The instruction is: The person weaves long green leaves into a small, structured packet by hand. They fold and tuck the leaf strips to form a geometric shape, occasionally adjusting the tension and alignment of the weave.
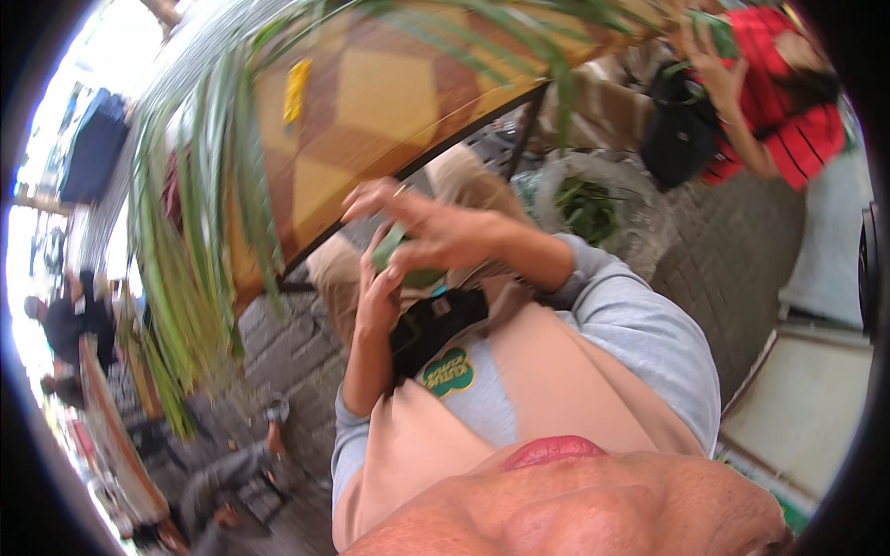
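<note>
Both of my hands meet above my lap, close to the near edge of the patterned wooden table (386, 83). Between them is a folded green leaf (389, 247), partly covered by my fingers. My left hand (379, 295) grips it from the left side with thumb and fingers. My right hand (445, 229), with a ring on one finger, comes in from the right; its lower fingers press on the leaf while the upper ones stretch over it, a little blurred. Just below the hands, a black bag (445, 316) rests against my front.
Long green palm-leaf strips (201, 208) drape over the table's left end. On the tabletop lies a narrow yellow object (297, 90). A clear plastic bag (636, 229) of green leaves (587, 208) stands on the paving. At right, a person in red (765, 118) holds a green leaf (719, 35).
</note>
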Available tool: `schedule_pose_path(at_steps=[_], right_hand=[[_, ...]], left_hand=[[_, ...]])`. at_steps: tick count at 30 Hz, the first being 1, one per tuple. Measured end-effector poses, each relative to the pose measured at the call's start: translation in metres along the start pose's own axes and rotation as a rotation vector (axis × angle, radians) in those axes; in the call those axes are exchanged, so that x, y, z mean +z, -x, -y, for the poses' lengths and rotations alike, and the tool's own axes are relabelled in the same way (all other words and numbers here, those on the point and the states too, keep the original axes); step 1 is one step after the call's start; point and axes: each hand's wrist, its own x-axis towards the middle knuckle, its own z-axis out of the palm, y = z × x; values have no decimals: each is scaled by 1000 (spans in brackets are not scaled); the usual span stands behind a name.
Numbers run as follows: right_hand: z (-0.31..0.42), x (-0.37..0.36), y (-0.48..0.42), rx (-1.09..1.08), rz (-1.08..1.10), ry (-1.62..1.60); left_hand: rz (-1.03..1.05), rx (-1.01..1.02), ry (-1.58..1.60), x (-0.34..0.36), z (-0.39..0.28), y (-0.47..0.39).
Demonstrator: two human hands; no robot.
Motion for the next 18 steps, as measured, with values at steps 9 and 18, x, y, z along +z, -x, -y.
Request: schedule_pose_path(at_steps=[9,18], right_hand=[[40,-29,27,-32,175,249],[62,-73,78,62,-75,-12]], left_hand=[[105,-80,-160,9,-13,6],[421,-89,-773,82,-51,-3]])
